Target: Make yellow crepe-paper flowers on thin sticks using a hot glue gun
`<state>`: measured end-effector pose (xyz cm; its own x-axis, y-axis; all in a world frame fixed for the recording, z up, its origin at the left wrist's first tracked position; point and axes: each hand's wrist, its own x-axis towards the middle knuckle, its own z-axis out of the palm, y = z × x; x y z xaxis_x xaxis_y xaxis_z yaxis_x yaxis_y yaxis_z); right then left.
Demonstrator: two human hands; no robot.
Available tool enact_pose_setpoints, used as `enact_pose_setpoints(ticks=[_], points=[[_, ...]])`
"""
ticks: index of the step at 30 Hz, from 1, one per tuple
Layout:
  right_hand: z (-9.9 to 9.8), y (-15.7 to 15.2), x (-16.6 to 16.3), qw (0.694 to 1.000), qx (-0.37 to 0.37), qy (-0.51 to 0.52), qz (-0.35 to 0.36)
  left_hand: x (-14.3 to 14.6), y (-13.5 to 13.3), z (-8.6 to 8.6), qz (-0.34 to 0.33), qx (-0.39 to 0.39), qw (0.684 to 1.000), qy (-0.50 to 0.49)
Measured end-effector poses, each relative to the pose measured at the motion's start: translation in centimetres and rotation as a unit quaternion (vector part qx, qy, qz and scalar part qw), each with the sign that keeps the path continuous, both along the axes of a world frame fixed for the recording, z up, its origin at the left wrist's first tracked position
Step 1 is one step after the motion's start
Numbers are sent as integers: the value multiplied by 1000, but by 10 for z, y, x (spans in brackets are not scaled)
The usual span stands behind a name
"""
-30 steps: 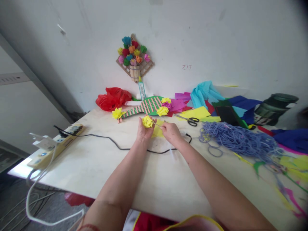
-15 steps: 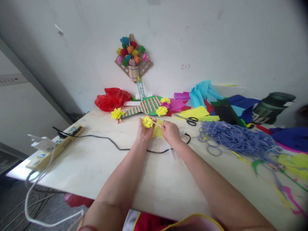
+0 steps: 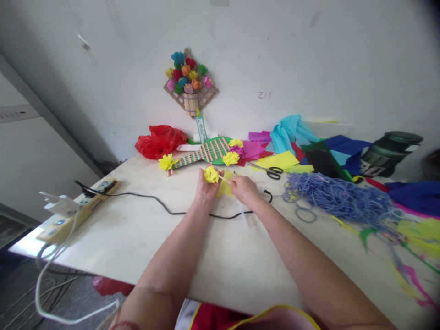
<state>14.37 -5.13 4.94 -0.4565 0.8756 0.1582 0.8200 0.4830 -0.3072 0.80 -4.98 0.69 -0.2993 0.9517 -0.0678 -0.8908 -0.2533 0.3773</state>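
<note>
My left hand [image 3: 205, 189] is closed around a yellow paper flower [image 3: 211, 174], cupping it from below. Between the fingers of my right hand [image 3: 244, 188] is a thin pale stick [image 3: 224, 179], its tip reaching the flower's right side. Below and between both hands lies a yellow paper sheet [image 3: 225, 188] on the table. Just beyond them rests a green, striped, guitar-shaped piece [image 3: 215, 151], with yellow paper flowers at its narrow end and yellow and magenta ones at its wide end.
Black-handled scissors [image 3: 274, 173] lie to the right, near a tangled heap of blue-violet cord [image 3: 340, 197]. A power strip [image 3: 79, 211] sits at the left edge; its black cable [image 3: 158, 200] crosses the table. A dark green jar [image 3: 390, 153] stands at the right.
My right hand has shifted very slightly with the stick at the flower. The left hand keeps the yellow flower in almost the same place.
</note>
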Motion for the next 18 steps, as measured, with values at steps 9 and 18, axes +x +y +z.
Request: enact_pose_setpoints(ticks=[9, 18], points=[[-4, 3, 0, 994, 4, 112, -13, -5, -1, 0, 7, -4, 1000, -2], [-2, 9, 5, 988, -50, 140, -30, -2, -10, 3, -3, 51, 993, 111]])
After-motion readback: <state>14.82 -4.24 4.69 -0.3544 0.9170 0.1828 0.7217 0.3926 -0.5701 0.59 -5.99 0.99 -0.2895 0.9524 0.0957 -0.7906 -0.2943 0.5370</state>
